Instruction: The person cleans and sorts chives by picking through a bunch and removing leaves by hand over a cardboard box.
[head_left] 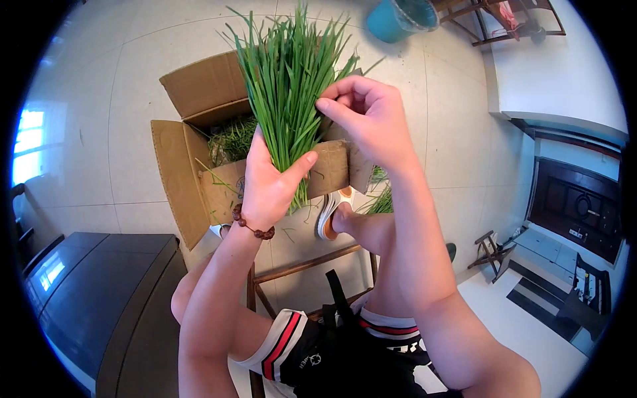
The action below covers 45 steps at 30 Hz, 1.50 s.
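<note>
Gripping a long-leaved green bundle (285,93) in our curled left hand (271,179), upper centre, tips up-frame, just left of our right hand (371,119), fingertips bunched, can't tell if pinching

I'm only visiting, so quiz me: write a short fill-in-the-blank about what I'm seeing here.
1. The lower part of the green bunch is gripped in the ____ hand.
2. Around that wrist sits a beaded ____.
3. The open box is made of ____.
4. The bucket stands on the ____.

Missing words: left; bracelet; cardboard; floor.
</note>
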Each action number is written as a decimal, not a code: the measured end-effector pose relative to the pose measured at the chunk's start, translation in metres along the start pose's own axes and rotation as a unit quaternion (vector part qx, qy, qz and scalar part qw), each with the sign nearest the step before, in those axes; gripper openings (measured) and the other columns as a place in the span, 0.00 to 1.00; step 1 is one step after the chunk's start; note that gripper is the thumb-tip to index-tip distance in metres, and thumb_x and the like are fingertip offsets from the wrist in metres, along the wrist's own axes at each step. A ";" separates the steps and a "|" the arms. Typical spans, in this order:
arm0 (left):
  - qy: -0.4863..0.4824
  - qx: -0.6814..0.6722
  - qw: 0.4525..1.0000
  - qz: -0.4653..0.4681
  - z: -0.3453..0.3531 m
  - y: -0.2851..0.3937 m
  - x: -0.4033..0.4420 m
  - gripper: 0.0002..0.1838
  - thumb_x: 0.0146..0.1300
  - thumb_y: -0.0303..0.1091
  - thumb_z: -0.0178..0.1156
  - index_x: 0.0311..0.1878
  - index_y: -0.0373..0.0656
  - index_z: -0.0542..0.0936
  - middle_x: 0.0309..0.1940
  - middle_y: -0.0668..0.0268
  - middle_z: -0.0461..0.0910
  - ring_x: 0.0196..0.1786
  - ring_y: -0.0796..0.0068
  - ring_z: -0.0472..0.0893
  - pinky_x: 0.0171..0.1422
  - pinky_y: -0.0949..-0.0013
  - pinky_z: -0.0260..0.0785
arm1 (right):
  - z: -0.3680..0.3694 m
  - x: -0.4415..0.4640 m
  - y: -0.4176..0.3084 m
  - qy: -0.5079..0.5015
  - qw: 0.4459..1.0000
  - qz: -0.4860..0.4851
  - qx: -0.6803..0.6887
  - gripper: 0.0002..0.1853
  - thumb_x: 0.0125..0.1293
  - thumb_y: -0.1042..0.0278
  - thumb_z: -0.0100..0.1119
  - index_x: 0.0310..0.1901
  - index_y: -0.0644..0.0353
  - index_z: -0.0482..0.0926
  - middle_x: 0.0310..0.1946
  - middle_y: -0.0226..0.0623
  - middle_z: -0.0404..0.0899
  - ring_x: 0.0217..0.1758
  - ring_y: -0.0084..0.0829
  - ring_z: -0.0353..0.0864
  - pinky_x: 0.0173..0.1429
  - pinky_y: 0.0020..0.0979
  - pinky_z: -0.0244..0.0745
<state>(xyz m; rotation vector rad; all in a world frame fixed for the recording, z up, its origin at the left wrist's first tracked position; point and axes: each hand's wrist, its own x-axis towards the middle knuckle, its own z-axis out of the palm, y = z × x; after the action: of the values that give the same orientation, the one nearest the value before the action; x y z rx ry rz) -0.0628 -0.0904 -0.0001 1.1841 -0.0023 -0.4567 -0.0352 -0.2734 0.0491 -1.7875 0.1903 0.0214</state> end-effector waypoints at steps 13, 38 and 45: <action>0.019 -0.021 1.000 -0.008 -0.008 -0.003 0.004 0.29 0.64 0.15 0.65 0.67 0.39 0.69 0.52 0.68 0.81 0.47 0.81 0.80 0.48 0.73 0.75 | -0.035 0.003 -0.003 0.049 0.998 0.040 -0.026 0.07 0.67 0.74 0.69 0.43 0.65 0.83 0.27 0.23 0.78 0.26 0.13 0.72 0.29 0.19 0.64; 0.020 0.005 0.999 0.027 -0.003 0.007 0.000 0.31 0.63 0.15 0.66 0.68 0.38 0.68 0.56 0.64 0.80 0.56 0.76 0.79 0.61 0.69 0.75 | 0.008 0.006 -0.002 0.007 0.993 0.046 0.109 0.09 0.67 0.70 0.71 0.33 0.65 0.84 0.19 0.18 0.72 0.23 0.09 0.62 0.27 0.19 0.57; 0.017 -0.006 1.000 0.013 -0.004 0.002 0.000 0.29 0.64 0.15 0.66 0.67 0.39 0.68 0.55 0.65 0.80 0.51 0.79 0.80 0.50 0.73 0.77 | 0.003 0.006 -0.006 0.023 0.980 0.041 0.192 0.07 0.68 0.68 0.71 0.35 0.62 0.84 0.19 0.19 0.73 0.21 0.12 0.66 0.26 0.19 0.59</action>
<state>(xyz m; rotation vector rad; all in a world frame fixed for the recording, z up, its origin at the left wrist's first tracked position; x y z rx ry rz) -0.0609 -0.0865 0.0001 1.1792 0.0135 -0.4138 -0.0278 -0.2700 0.0531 -1.3940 0.2823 0.0018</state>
